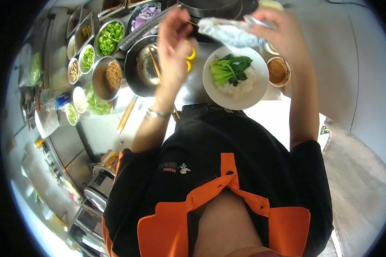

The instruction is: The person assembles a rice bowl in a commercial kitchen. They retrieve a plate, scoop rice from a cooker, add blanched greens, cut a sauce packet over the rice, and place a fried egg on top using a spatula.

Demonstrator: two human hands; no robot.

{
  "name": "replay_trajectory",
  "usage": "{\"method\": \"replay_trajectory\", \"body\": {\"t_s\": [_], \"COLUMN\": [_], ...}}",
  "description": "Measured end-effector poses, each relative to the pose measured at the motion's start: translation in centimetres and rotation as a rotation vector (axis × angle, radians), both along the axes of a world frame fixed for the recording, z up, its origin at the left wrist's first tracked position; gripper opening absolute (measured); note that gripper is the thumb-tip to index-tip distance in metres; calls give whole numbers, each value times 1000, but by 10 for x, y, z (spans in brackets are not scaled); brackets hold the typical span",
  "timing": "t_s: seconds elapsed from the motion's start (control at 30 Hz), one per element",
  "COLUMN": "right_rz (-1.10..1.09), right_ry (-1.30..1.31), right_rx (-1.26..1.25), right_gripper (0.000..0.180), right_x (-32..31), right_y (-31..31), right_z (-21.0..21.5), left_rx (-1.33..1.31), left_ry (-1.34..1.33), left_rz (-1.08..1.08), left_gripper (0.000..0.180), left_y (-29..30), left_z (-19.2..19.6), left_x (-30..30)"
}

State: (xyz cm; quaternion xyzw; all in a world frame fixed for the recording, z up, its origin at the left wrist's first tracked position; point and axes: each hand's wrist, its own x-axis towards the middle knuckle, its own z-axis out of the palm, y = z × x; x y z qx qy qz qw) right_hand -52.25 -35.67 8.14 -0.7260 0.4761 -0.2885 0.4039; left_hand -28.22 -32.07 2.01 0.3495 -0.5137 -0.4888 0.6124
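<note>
My right hand grips a crumpled, whitish plastic bag above the far side of a white plate. Cooked leafy greens and white rice lie on the plate. Left of the bag, my left hand is raised with its fingers curled, partly blurred. A thin yellow strand, like a rubber band, runs from its fingertips toward the bag's end. Yellow scissor handles show beside the left palm. Below that hand is a dark wok with chopsticks across it, partly hidden.
A tub of brown paste or powder stands right of the plate. At left are bowls of green peppers, brown mince and chopped onion. The wok's wooden handle sticks out over the counter's near edge.
</note>
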Motion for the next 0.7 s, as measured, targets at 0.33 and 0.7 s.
{"method": "replay_trajectory", "body": {"t_s": [0.33, 0.7], "right_rz": [-309, -45], "right_ry": [-321, -226], "right_rx": [877, 833], "right_gripper": [15, 47], "right_x": [-14, -32], "right_y": [70, 60], "right_z": [-106, -83], "left_rx": [1047, 1350], "left_ry": [385, 535], "left_rz": [-328, -262], "left_gripper": [43, 27], "left_y": [134, 112], "left_z": [-72, -54], "left_x": [-59, -36]}}
